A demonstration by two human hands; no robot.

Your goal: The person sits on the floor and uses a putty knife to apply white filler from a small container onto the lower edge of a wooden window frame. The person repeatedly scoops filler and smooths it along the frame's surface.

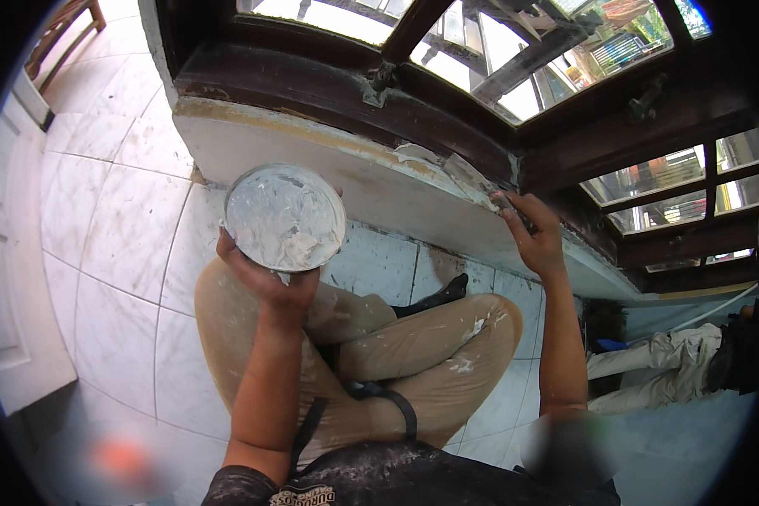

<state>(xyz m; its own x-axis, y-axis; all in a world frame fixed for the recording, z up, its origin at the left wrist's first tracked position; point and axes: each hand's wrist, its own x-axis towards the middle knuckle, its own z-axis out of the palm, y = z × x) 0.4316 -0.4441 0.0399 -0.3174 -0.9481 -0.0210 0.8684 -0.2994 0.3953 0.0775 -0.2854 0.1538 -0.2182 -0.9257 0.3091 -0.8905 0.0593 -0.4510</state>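
1. Just left of the frame's centre, your left hand (271, 282) grips a round white tub of pale filler paste (285, 217) from beneath, fingers curled around its lower rim, its open top tilted toward you.
2. At centre right, your right hand (533, 236) is closed on a flat putty blade (476, 180), pressing it against the top edge of the white sill (329, 160).
3. A smear of paste lies along that edge, just left of the blade.
4. Above the sill, across the top of the frame, runs a dark wooden window frame (329, 84) with glass panes.
5. Below, at lower centre, you sit cross-legged in paste-flecked tan trousers (430, 346) on pale floor tiles (118, 219).
6. At the right edge lies crumpled cloth (649, 367).
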